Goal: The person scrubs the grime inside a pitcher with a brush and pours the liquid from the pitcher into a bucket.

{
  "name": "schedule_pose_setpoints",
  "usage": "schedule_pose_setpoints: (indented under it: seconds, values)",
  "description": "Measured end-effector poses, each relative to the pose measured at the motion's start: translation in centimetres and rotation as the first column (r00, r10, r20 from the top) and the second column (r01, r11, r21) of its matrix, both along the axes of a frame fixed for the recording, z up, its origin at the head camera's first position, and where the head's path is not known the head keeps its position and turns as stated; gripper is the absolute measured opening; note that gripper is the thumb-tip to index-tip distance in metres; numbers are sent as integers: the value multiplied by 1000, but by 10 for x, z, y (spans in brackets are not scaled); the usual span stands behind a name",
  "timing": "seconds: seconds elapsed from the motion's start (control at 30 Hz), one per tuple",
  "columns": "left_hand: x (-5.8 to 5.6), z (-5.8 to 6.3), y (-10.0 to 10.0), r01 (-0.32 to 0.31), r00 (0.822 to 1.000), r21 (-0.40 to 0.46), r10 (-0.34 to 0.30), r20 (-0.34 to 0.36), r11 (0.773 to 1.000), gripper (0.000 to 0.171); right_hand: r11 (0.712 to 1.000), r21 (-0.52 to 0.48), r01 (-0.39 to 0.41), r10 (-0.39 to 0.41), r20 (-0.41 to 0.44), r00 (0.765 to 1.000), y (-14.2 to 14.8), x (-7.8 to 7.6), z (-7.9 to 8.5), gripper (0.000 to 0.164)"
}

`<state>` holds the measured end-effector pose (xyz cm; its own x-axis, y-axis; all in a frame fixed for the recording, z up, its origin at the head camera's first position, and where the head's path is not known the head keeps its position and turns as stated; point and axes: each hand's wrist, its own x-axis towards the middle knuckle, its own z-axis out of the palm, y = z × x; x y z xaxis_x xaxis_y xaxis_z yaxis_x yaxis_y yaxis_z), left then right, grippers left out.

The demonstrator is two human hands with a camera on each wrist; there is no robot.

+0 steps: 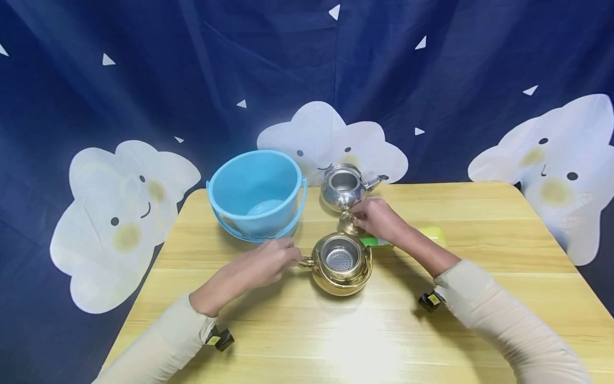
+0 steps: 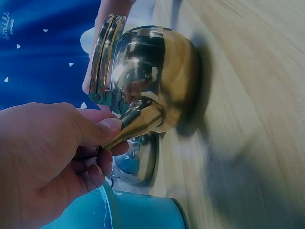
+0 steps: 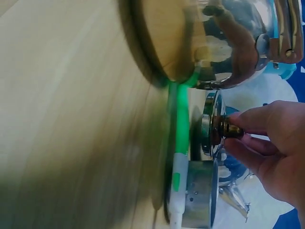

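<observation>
A gold teapot (image 1: 338, 285) stands uncovered on the table, with a perforated steel strainer (image 1: 341, 260) inside its mouth. My left hand (image 1: 266, 264) pinches the teapot's spout (image 2: 138, 119) between thumb and fingers. Just behind the pot, my right hand (image 1: 376, 217) holds a shiny lid (image 1: 349, 224) by its gold knob (image 3: 232, 129). In the right wrist view the lid is upright with its knob towards my fingers, slightly above the table. Farther back is a silver teapot (image 1: 339, 197), also uncovered, its spout pointing right.
A light blue bucket (image 1: 254, 224) with a handle stands at the back left. Under my right forearm lies a green and white handle (image 3: 181, 124), with a yellow part (image 1: 435, 233) to its right. Beside it is a short steel cylinder (image 3: 201, 191). A dark blue curtain (image 1: 216, 69) hangs behind.
</observation>
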<state>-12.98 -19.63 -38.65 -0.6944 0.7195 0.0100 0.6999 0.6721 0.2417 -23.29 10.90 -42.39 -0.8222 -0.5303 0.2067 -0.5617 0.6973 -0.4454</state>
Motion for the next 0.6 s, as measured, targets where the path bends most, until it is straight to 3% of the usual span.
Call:
schedule_pose_setpoints:
  seconds: [0.3, 0.6]
  values:
    - [0, -1, -1, -2, 1000, -2, 2, 1, 1000, 13, 999, 29, -42, 44, -83, 996, -1, -2, -10, 15]
    - [1, -2, -2, -6, 1000, -1, 6, 3, 1000, 12, 998, 55, -35, 37, -43, 998, -2, -2, -17, 18]
